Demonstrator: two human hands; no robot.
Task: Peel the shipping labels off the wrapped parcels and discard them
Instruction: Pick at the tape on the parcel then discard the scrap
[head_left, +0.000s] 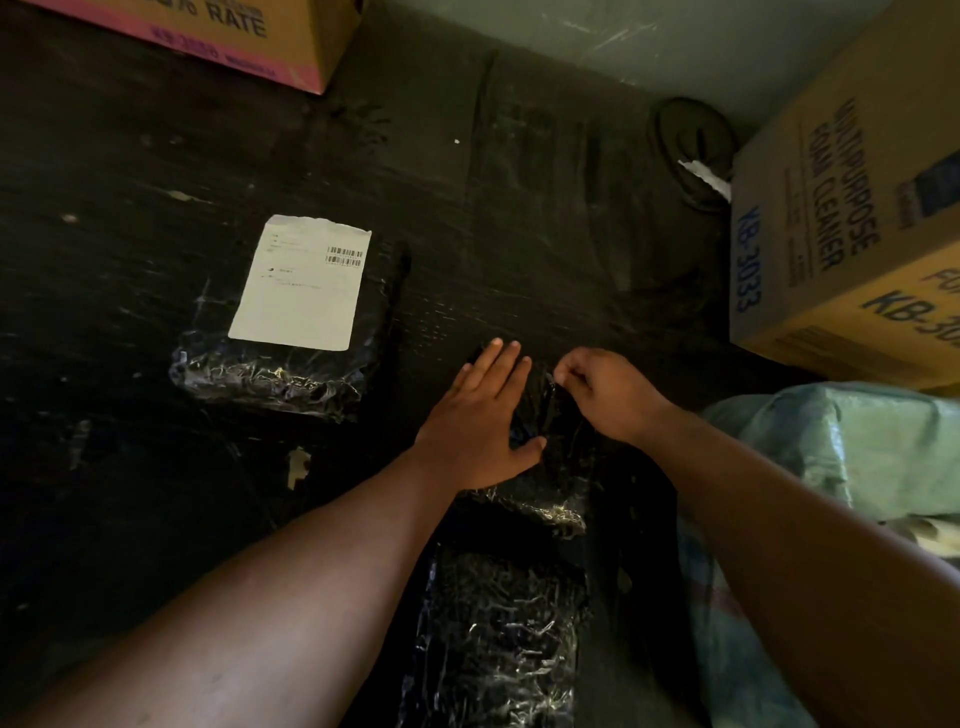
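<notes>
I see my left hand (480, 415) lying flat, fingers straight, pressing on a black wrapped parcel (545, 441) near the middle of the dark floor (130, 467). My right hand (605, 392) sits just beside it on the right, fingers curled in a pinching grip at the parcel's far edge; the light is poor, so I cannot tell whether it holds wrap, tape or a scrap of label. Any label on this parcel is hidden under my hands.

A second black parcel (498, 634) lies nearer to me, touching or just overlapping the first, its glossy wrap crinkled and showing no label on the side I can see.

To the left and a little farther away, well apart from both hands, a third wrapped parcel (270, 374) carries a white shipping label (301, 283) — intact, with two barcodes near its right edge. Its printed lines are too small to read.

At the far left stands a cardboard box (218, 31) with a pink band; I can read "RATE" and what looks like "KB-3050", blurred. On the right a second carton (831, 249) reads "MULTIPURPOSE FOAM CLEANER" and "KB-3033" in blue. Behind it, against the pale wall (675, 41), lies a dark coiled thing (691, 140) with a white torn scrap (704, 176) at its edge. A greenish plastic-wrapped bundle (857, 457) fills the near right — under my right forearm.
</notes>
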